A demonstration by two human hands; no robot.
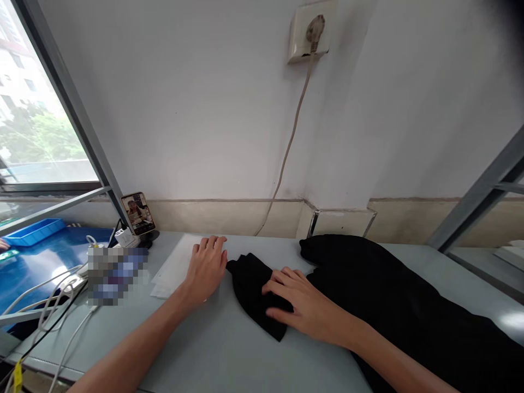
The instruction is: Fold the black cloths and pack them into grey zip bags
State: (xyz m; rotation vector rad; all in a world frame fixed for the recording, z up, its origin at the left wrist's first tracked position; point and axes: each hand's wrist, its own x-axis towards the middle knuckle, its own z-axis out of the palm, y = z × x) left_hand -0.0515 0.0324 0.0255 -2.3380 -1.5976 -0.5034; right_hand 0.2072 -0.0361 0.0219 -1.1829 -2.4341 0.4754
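Observation:
My left hand (208,267), palm down with its fingers stretched forward, is over the right edge of some thin white sheets (174,265); whether it presses on them I cannot tell. My right hand (297,303) rests on a small piece of black cloth (248,286), its fingers slightly bent and the thumb apart, not visibly gripping it. The cloth lies flat on the grey table (229,360), its exact kind unclear. To the right, partly under my right forearm, spreads a large heap of black fabric (376,284).
A phone (138,214) stands on a holder at the back left. Near it are a white charger (125,237), tangled cables (53,297) and a blurred-out item (117,275). A blue tray (35,232) sits further left. A cord (291,139) hangs from a wall socket (313,30).

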